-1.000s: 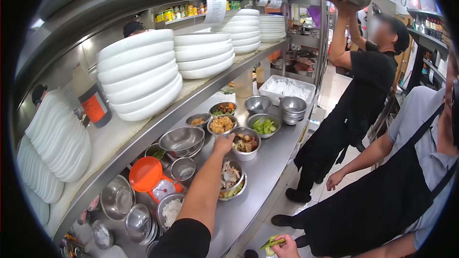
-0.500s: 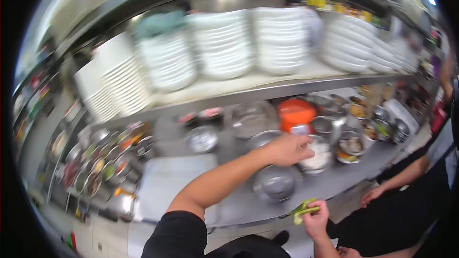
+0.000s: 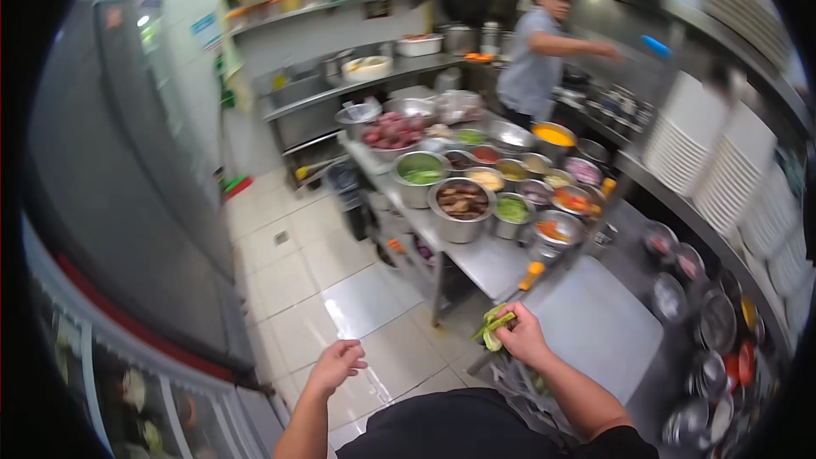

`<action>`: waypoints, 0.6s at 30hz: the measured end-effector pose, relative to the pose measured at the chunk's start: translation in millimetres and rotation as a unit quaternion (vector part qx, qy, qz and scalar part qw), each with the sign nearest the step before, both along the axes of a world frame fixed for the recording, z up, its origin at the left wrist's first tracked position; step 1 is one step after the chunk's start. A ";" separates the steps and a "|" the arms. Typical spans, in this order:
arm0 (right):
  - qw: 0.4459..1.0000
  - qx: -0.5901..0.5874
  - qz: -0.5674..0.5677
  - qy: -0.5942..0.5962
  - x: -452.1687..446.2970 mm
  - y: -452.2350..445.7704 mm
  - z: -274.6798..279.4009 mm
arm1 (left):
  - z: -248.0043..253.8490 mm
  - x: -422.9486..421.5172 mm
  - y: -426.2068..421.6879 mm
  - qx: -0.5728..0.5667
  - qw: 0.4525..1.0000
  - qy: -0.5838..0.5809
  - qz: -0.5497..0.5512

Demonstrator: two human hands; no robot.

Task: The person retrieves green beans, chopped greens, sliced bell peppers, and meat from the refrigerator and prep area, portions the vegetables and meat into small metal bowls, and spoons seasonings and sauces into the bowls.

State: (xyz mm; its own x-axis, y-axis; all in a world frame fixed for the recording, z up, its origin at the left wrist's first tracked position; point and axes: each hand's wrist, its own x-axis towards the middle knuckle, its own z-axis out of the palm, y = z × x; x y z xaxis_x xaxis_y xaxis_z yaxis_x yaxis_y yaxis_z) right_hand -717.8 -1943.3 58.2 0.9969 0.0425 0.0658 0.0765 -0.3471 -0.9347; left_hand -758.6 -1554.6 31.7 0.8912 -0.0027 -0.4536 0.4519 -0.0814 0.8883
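Note:
In my right hand [image 3: 523, 338] I grip a green vegetable [image 3: 493, 327], light and dark green pieces pinched between thumb and fingers; its exact kind is not clear. That hand is in front of the near edge of a white cutting board [image 3: 586, 314]. My left hand [image 3: 338, 365] hangs over the tiled floor with loosely bent fingers and holds nothing. Just beyond the right hand lies a yellow-orange handle [image 3: 532, 275], near a steel bowl of orange pieces [image 3: 552, 231].
Pots of chopped food, including dark chunks [image 3: 461, 201] and red onions [image 3: 393, 131], crowd the steel table. A person [image 3: 531, 68] stands behind it, arm stretched out. Stacked white plates [image 3: 722, 178] fill a shelf on the right. A grey fridge door [image 3: 136, 187] stands left.
My view has swung left from the plate shelf towards the pots and floor. My left hand has drawn back from above the bowls. The right still holds the green vegetable.

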 end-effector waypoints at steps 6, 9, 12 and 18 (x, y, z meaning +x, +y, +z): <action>0.987 -0.005 0.101 0.128 107.9 108.1 -108.5 | 25.9 30.5 83.9 0.004 0.993 -0.051 0.110; 0.970 -0.003 0.113 0.216 152.2 150.6 -139.4 | 47.8 90.1 91.7 0.016 0.995 -0.077 0.057; 0.962 -0.006 0.098 0.254 212.7 182.3 -168.4 | 41.9 159.5 99.7 0.007 0.996 -0.070 0.048; 0.929 0.128 0.044 0.344 345.1 245.7 -204.9 | -130.8 205.2 179.8 0.398 0.917 0.035 -0.014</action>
State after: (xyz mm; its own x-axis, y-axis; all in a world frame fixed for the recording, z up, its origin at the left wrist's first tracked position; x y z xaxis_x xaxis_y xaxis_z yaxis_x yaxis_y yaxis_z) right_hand -372.7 -1697.6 -146.8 0.7998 0.1969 -0.5670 -0.5526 -0.1271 -0.8237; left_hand -553.4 -1374.8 -99.1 0.8642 0.3317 -0.3783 0.4937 -0.7037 0.5109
